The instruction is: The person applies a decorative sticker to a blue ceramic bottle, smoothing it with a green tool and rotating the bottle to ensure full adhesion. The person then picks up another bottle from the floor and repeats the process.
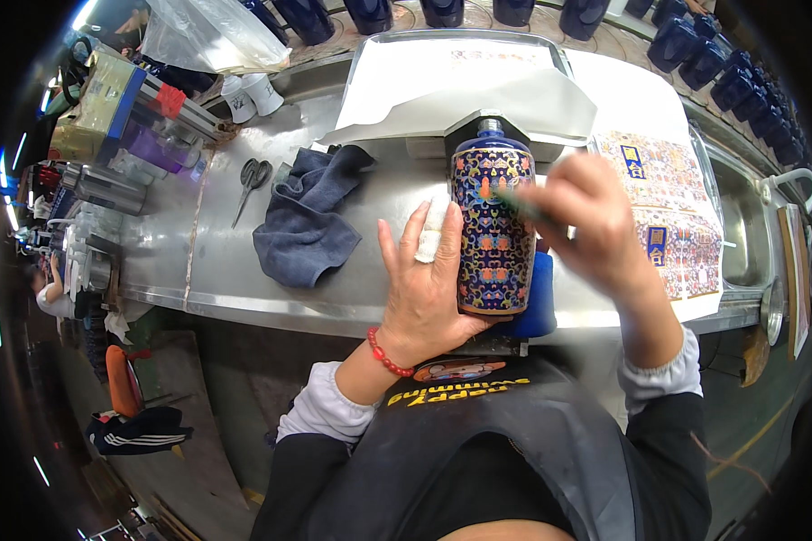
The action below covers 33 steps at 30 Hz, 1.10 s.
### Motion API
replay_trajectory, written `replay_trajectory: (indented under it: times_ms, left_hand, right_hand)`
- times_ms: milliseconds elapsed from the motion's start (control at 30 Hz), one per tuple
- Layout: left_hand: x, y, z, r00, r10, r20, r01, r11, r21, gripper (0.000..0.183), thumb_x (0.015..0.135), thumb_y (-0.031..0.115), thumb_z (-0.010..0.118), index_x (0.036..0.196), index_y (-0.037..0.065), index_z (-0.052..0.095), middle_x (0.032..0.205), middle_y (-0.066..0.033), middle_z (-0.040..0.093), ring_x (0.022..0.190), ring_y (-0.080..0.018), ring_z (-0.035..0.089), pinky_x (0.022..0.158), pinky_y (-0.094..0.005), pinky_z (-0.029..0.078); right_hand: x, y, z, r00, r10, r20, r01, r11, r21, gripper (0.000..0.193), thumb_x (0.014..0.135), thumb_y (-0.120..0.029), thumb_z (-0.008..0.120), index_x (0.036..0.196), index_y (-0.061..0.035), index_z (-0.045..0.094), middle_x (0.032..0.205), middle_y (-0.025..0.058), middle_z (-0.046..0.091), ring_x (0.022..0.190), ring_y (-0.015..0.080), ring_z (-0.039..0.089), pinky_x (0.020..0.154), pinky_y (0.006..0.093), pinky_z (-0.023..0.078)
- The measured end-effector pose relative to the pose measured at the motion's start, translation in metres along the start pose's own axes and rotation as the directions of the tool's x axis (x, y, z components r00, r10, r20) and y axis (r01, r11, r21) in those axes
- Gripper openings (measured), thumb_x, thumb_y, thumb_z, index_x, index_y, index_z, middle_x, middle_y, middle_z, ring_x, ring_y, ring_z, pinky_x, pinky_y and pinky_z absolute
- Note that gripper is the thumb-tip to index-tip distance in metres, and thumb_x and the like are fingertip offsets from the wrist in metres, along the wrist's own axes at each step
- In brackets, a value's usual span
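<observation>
A dark blue bottle (496, 233) with a colourful floral pattern and a narrow neck lies at the middle of the metal bench, its neck pointing away from me. My left hand (429, 270) grips its left side and base; one finger is wrapped in white tape or bandage. Closed round a dark green, flat scraper-like tool (539, 213), my right hand (595, 221) holds it at the bottle's patterned face. That tool is smeared by motion, so its exact kind is unclear. Below the bottle's right side shows a blue pad (539, 298).
Left on the bench (171, 257) lie a grey-blue cloth (311, 216) and black scissors (252, 185). Printed pattern sheets (668, 171) spread to the right, beside a sink (744, 248). A tray with white paper (424, 77) stands behind. Several blue bottles (672, 43) line the back.
</observation>
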<state>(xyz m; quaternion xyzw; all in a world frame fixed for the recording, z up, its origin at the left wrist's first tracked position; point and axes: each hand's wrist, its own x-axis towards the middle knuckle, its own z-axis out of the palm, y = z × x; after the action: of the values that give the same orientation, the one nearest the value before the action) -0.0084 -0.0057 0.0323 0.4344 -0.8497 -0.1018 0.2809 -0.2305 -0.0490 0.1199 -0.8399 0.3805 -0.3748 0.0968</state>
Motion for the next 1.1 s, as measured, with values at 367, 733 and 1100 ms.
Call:
replay_trajectory:
  times_ms: [367,733,1100]
  left_hand:
    - [0.004,0.002,-0.005,0.995,0.079,0.059,-0.081,0.996,0.031,0.132,0.067,0.068,0.080,0.156,-0.010,0.021,0.154,-0.0324,0.029,0.144,-0.0504,0.025,0.113,-0.0759,0.009]
    - [0.010,0.003,-0.008,0.992,0.106,0.068,-0.110,0.992,0.060,0.130,0.073,0.089,0.053,0.155,-0.009,0.027,0.152,-0.0349,0.031,0.143,-0.0528,0.024,0.112,-0.0762,0.009]
    - [0.014,0.000,-0.004,0.995,0.096,0.021,-0.095,0.994,-0.046,0.130,0.075,0.091,0.048,0.157,-0.008,0.024,0.155,-0.0349,0.029,0.143,-0.0529,0.024,0.113,-0.0750,0.010]
  right_hand:
    - [-0.076,-0.003,0.045,0.987,0.155,0.030,-0.142,0.956,-0.256,0.067,0.078,0.005,0.061,0.144,-0.0052,0.055,0.149,0.0277,0.045,0.122,0.0445,0.054,0.104,0.0474,0.048]
    - [-0.075,-0.005,0.043,0.987,0.150,0.064,-0.124,0.945,-0.304,0.060,0.080,-0.005,0.066,0.139,-0.0120,0.062,0.145,0.0276,0.047,0.117,0.0429,0.055,0.099,0.0482,0.050]
    - [-0.068,-0.005,0.044,0.985,0.173,-0.002,-0.168,0.957,-0.238,0.053,0.082,-0.002,0.067,0.135,-0.0131,0.066,0.143,0.0246,0.051,0.123,0.0414,0.055,0.104,0.0466,0.048]
